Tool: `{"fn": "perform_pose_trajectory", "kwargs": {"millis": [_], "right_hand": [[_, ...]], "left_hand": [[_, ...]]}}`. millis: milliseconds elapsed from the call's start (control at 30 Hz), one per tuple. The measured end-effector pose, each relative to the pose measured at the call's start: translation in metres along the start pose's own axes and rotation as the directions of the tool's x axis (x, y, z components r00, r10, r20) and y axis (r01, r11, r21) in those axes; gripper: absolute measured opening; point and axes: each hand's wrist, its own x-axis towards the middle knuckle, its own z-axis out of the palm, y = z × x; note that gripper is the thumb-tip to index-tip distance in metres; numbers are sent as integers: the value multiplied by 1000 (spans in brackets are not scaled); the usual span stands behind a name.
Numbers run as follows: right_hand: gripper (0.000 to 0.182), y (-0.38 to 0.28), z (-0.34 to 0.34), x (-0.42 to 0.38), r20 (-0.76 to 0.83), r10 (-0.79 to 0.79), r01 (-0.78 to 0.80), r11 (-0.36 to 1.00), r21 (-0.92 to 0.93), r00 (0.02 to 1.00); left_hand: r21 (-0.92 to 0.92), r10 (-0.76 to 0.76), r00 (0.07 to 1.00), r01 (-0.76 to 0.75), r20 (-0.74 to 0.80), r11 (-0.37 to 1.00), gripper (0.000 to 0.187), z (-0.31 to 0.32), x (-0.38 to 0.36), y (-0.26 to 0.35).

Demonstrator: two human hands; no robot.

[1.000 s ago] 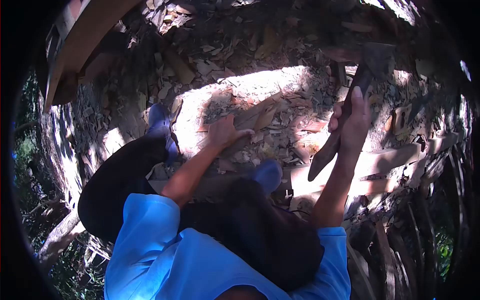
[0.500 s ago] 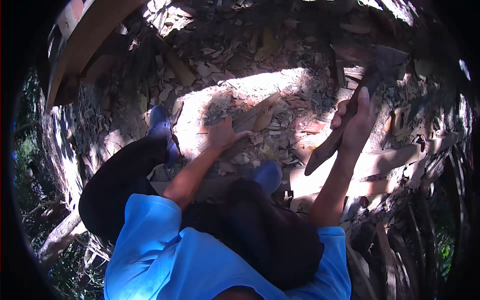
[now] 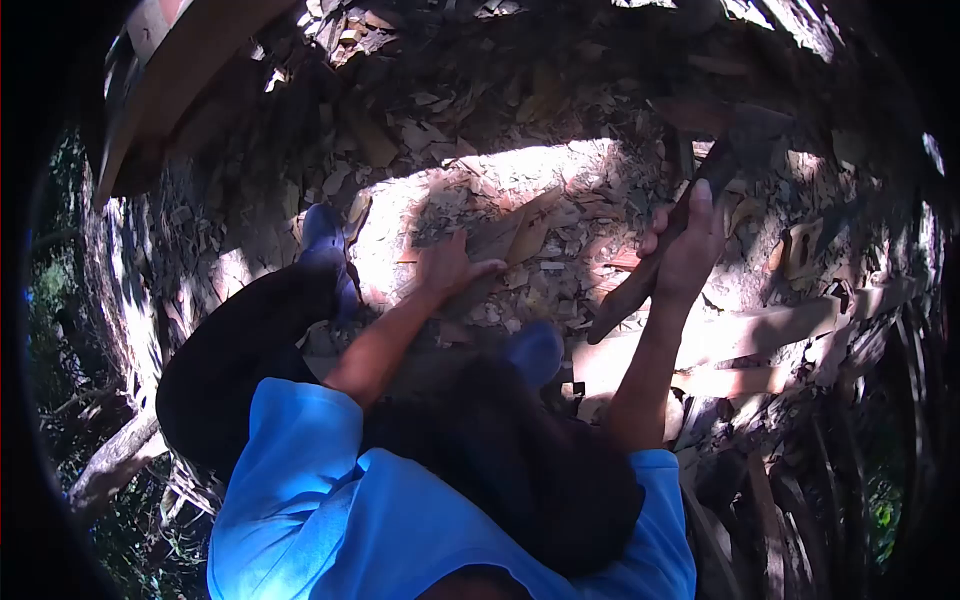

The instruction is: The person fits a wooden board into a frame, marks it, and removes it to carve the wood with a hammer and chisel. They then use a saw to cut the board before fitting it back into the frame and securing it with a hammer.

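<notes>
My right hand point(image 3: 690, 248) is wrapped round the dark wooden handle of a hatchet point(image 3: 625, 303), whose broad head is in shade at the upper right. The handle's tapered butt sticks out below my fist. My left hand point(image 3: 445, 268) grips the near end of a piece of wood point(image 3: 500, 238), thumb out to the right along it. This wood lies slanted on the chip-covered ground, its far end pointing up and right, with a pale cut face there. My left fingers are partly hidden in shadow.
Wood chips point(image 3: 540, 160) cover the ground. My two shoes, one at left point(image 3: 322, 235) and one at centre point(image 3: 535, 352), flank the wood. Long boards point(image 3: 770, 330) lie at right, a curved timber point(image 3: 190, 80) at upper left, and a log point(image 3: 115, 465) at lower left.
My right hand and the hatchet have moved a little left and slightly down. My left hand stays on the piece of wood, almost unmoved.
</notes>
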Motion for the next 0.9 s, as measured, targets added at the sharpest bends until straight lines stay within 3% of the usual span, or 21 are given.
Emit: {"fn": "perform_pose_trajectory", "kwargs": {"millis": [33, 100, 200, 233, 267, 300, 367, 433, 500, 600, 667, 767, 833, 867, 900], "right_hand": [[29, 28, 6, -1, 19, 74, -73, 997, -26, 997], [28, 115, 8, 3, 189, 345, -269, 901, -340, 919], [22, 76, 11, -2, 164, 251, -198, 938, -286, 954], [24, 16, 8, -3, 35, 156, -152, 982, -111, 987], [25, -8, 5, -5, 25, 34, -34, 999, -9, 999], [26, -21, 0, 0, 3, -67, 67, 995, 69, 998], [27, -19, -8, 5, -10, -106, 107, 988, 110, 994], [33, 26, 5, -4, 1, 73, -73, 997, 25, 997], [29, 104, 11, -11, 186, 361, -291, 902, -320, 914], [25, 84, 13, -8, 107, 291, -265, 942, -206, 951], [27, 33, 4, -3, 95, 121, -114, 990, -77, 988], [27, -23, 3, 3, 26, -135, 132, 988, 75, 991], [28, 0, 8, 4, 11, -90, 89, 995, 48, 996], [30, 28, 14, -3, 38, 72, -71, 997, -26, 997], [30, 69, 13, -6, 151, 202, -166, 961, -221, 968]], "left_hand": [[3, -10, 1000, 9, 22, 1000, 102, -7, 2, 4], [-9, 9, 1000, -9, 20, 1000, 103, -12, 6, 4], [-37, 44, 998, -45, -47, 998, 104, -22, 28, -9], [-62, 21, 1000, -20, 21, 998, 104, -10, 6, -5], [-84, 11, 1000, -9, 27, 996, 105, -11, 8, 0], [-70, 24, 1000, -24, 2, 997, 105, -15, 17, 4], [-52, 13, 1000, -14, -18, 999, 106, -11, 5, 4], [-66, 27, 999, -28, -17, 997, 106, -1, 9, -4], [-53, 42, 999, -43, -25, 998, 106, 9, 12, -16], [-9, 38, 998, -38, -57, 999, 106, -4, 34, -27], [-32, 3, 999, -1, 42, 999, 106, -9, 6, -6], [-59, 23, 1000, -21, 20, 998, 106, -7, 8, -7], [-25, -19, 998, 21, 67, 999, 105, -6, 1, -5], [-3, -21, 998, 21, 67, 1000, 105, -8, 3, -2], [22, -15, 998, 14, 61, 1000, 104, -12, 7, -1]]}}
